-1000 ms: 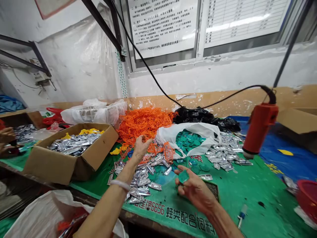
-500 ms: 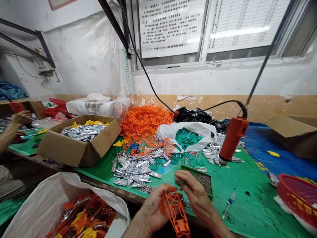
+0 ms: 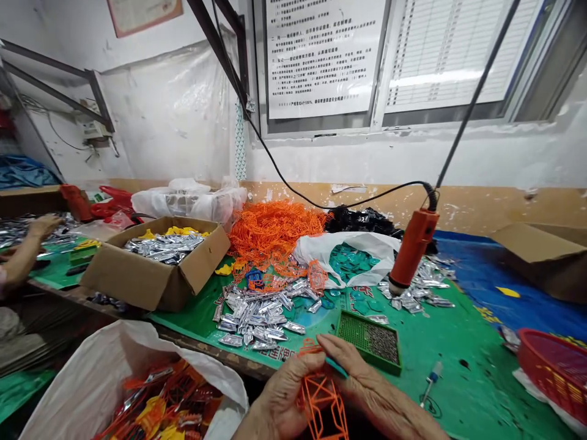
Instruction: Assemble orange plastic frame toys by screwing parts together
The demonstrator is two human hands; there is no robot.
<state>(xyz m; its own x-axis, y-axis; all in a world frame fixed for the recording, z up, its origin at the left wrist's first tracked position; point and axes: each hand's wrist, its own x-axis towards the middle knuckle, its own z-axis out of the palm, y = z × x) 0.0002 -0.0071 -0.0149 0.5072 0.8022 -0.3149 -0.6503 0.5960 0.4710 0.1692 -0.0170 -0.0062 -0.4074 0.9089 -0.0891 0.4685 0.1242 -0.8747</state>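
Observation:
My left hand [image 3: 285, 391] is closed around an orange plastic lattice frame [image 3: 324, 408], whose open struts hang down between my hands. Against the frame's upper part, my right hand [image 3: 367, 382] grips a small teal plastic piece [image 3: 336, 367]; its fingers partly hide the contact. Just beyond the hands lies a green tray [image 3: 398, 368] with small metal screws in one side. A red-orange electric screwdriver [image 3: 414, 247] hangs tip-down above the table, right of a white bag [image 3: 312, 244] of teal pieces [image 3: 351, 264]. Silvery parts [image 3: 257, 315] lie heaped to the left.
Orange frames [image 3: 277, 229] are piled by the wall. A cardboard box [image 3: 137, 282] holds silvery and yellow parts; a white sack [image 3: 68, 391] stands lower left. At right are a red basket [image 3: 545, 373] and a small syringe-like tube [image 3: 431, 379]. Another person's arm [image 3: 25, 256] reaches in at far left.
My right hand has closed in against my left, bringing the teal piece to the orange frame. The hanging screwdriver has swung left. The view has shifted slightly, and more of the tray shows.

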